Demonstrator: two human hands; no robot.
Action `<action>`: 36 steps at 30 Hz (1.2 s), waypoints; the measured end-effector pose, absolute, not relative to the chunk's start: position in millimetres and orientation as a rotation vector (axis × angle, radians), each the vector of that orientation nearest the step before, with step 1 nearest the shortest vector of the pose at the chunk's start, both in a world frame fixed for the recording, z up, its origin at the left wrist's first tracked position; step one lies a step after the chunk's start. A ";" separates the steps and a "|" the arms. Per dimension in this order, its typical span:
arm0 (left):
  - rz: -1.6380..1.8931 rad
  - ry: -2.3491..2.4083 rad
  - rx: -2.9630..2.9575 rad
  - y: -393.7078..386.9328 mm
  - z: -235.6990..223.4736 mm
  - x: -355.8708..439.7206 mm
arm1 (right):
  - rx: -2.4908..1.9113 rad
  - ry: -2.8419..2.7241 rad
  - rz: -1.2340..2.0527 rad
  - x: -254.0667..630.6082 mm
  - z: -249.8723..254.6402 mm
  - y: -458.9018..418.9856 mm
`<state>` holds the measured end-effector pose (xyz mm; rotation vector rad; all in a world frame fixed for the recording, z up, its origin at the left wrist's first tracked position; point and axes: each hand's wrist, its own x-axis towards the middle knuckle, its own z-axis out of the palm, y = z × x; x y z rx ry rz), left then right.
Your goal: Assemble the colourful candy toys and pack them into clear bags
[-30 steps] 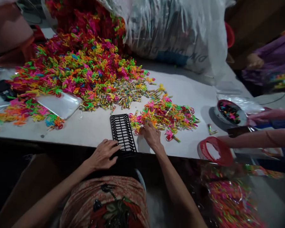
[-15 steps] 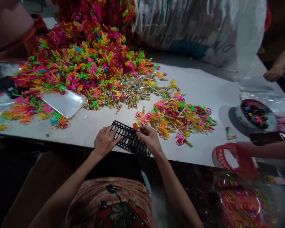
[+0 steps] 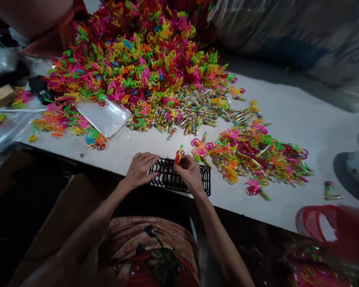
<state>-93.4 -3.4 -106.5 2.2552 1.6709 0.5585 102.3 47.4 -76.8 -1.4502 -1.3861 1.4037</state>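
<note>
A black slotted plastic rack lies at the table's front edge. My left hand grips its left end, fingers along the top edge and thumb over the slots. Above the rack's right half, my right hand pinches a small red, yellow and green plastic toy piece between thumb and fingers. This hand hides part of the rack. Just beyond it lie loose pink ring-shaped pieces and a heap of mixed bright plastic toys. Short tubes with colourful wrapping are piled farther back.
A large mound of bright plastic toys covers the back left. Before it lie clear plastic bags and a black phone-like device. At the right are a red basket and part of another person's arm. A big sack stands behind.
The view has shifted, so the table's contents appear farther right. The rack lies more level. The piece in my right hand now points up above the rack's far edge; my left hand keeps hold.
</note>
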 end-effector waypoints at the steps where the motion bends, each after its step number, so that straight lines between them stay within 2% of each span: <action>1: 0.554 1.681 2.211 -1.3 -107.6 -94.2 | -1.434 -1.355 1.442 94.9 -78.5 47.1; 10: 0.621 1.708 2.076 1.5 -110.1 -92.4 | -1.393 -1.395 1.405 43.2 -88.2 34.0; 19: 0.826 1.597 2.091 -5.0 -118.3 -98.5 | -1.422 -2.159 0.961 36.8 -89.9 30.2; 24: 0.870 1.620 2.158 -3.8 -123.0 -103.8 | -1.361 -2.221 1.004 66.5 -72.7 38.4; 26: 0.921 1.598 2.201 -3.6 -124.0 -105.6 | -1.507 -2.196 0.886 100.4 -60.2 52.3; 29: 1.009 1.580 2.229 -3.9 -126.1 -106.3 | -2.008 -2.251 0.468 147.6 -46.2 79.3; 31: 1.038 1.601 2.223 -3.9 -128.0 -104.9 | -2.185 -2.378 0.318 162.5 -43.8 95.0; 36: 1.078 1.627 2.252 -1.2 -131.6 -101.0 | -2.140 -2.438 0.281 162.0 -44.5 106.4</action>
